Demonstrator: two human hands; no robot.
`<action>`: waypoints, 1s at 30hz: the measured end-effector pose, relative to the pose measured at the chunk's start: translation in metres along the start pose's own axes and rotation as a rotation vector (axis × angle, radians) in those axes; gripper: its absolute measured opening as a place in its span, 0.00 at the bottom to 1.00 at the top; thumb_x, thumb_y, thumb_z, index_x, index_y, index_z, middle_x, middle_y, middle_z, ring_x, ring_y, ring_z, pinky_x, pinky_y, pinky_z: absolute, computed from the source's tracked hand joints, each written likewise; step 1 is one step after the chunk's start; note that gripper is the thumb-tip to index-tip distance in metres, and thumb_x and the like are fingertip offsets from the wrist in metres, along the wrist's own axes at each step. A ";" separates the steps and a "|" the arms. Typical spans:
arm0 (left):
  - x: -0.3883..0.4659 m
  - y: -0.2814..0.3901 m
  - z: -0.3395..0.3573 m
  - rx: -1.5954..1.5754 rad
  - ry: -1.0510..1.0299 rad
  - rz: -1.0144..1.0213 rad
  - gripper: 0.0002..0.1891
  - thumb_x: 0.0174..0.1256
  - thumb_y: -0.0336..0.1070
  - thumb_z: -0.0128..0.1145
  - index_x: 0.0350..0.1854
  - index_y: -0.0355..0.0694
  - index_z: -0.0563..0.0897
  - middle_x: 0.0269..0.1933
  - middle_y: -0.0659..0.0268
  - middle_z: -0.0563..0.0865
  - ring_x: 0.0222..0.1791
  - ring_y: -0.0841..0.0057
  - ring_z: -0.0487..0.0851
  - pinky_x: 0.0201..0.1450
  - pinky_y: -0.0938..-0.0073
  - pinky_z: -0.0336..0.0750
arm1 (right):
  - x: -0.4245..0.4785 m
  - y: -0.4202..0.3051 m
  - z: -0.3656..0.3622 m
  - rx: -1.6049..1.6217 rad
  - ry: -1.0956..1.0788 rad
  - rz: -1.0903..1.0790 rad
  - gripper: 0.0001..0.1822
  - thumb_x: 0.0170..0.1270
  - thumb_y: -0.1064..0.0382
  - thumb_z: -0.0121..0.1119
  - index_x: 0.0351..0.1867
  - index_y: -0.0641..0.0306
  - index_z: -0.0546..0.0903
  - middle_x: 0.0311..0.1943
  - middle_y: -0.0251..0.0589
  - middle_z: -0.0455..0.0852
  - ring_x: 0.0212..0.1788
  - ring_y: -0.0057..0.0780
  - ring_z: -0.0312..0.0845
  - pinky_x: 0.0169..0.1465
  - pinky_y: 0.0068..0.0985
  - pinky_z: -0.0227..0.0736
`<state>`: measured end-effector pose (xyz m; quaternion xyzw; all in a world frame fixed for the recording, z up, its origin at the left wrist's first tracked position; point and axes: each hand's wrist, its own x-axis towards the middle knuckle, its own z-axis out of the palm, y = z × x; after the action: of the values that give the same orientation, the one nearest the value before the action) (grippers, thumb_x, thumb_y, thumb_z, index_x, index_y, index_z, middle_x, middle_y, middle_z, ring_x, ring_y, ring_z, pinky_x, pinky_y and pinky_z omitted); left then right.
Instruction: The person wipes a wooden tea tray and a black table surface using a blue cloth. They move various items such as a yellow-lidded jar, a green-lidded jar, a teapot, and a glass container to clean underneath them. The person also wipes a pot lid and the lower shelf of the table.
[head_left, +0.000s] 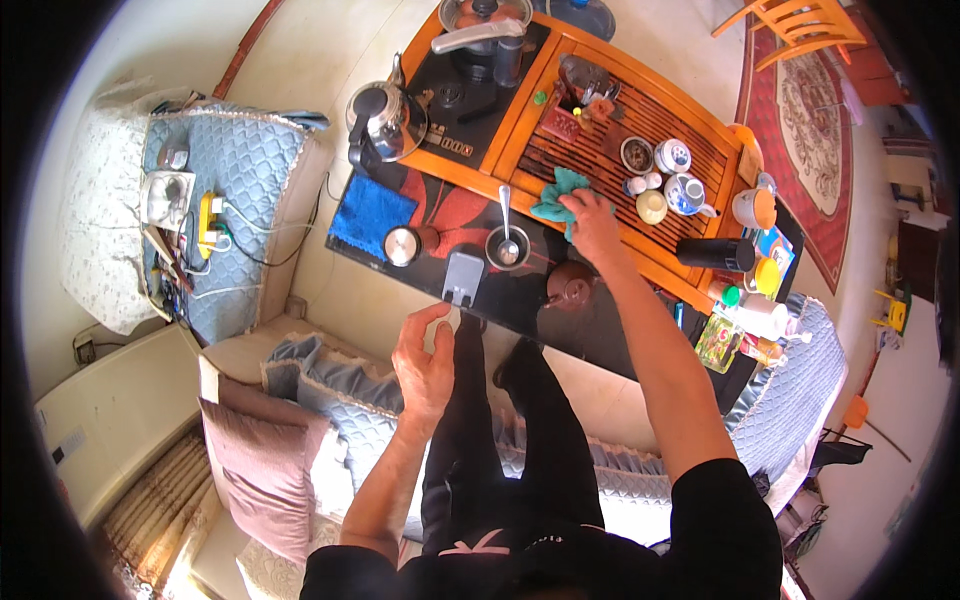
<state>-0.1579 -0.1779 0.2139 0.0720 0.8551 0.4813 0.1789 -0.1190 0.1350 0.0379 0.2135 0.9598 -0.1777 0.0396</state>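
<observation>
A green cloth (556, 199) is bunched under the fingers of my right hand (596, 229), which grips it at the front edge of the slatted wooden tea tray (551, 142). My left hand (424, 364) is raised short of the table, thumb and forefinger apart, with nothing seen in it. Just beyond its fingertips stands a grey phone stand (465, 274). Between the two hands, farther in, sits a small metal bowl (495, 259) holding a metal spoon (505, 214). A brown teapot (570, 289) rests left of my right forearm, on the dark tabletop (517, 304).
On the tray stand a blue-and-white teapot (682, 196), a lidded cup (673, 156) and a yellowish cup (651, 207). A steel kettle (390, 124) stands at the left, near a blue cloth (373, 216) and a metal-topped jar (403, 246). A black cylinder (715, 254) lies right.
</observation>
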 end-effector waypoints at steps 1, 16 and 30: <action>-0.009 -0.001 -0.003 0.009 0.015 -0.039 0.10 0.66 0.27 0.54 0.47 0.35 0.83 0.43 0.56 0.87 0.44 0.64 0.85 0.51 0.69 0.76 | -0.004 0.008 -0.003 0.011 -0.050 -0.010 0.24 0.57 0.75 0.60 0.54 0.45 0.81 0.58 0.37 0.76 0.59 0.52 0.68 0.59 0.45 0.75; -0.037 -0.094 0.005 -0.143 0.089 -0.174 0.08 0.71 0.27 0.53 0.46 0.32 0.84 0.44 0.66 0.87 0.48 0.81 0.81 0.55 0.80 0.72 | -0.025 0.037 -0.005 0.069 0.052 -0.029 0.26 0.49 0.80 0.58 0.50 0.49 0.85 0.54 0.36 0.79 0.52 0.50 0.71 0.57 0.42 0.71; -0.037 -0.236 0.054 -0.288 -0.154 -0.130 0.08 0.72 0.26 0.52 0.44 0.33 0.84 0.41 0.67 0.87 0.44 0.82 0.82 0.50 0.80 0.74 | -0.086 0.012 -0.072 0.835 0.003 -0.047 0.11 0.54 0.76 0.55 0.40 0.68 0.81 0.52 0.42 0.83 0.57 0.32 0.77 0.60 0.27 0.72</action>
<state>-0.0923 -0.2703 -0.0032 0.0268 0.7639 0.5793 0.2832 -0.0364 0.1368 0.1138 0.1897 0.8099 -0.5522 -0.0559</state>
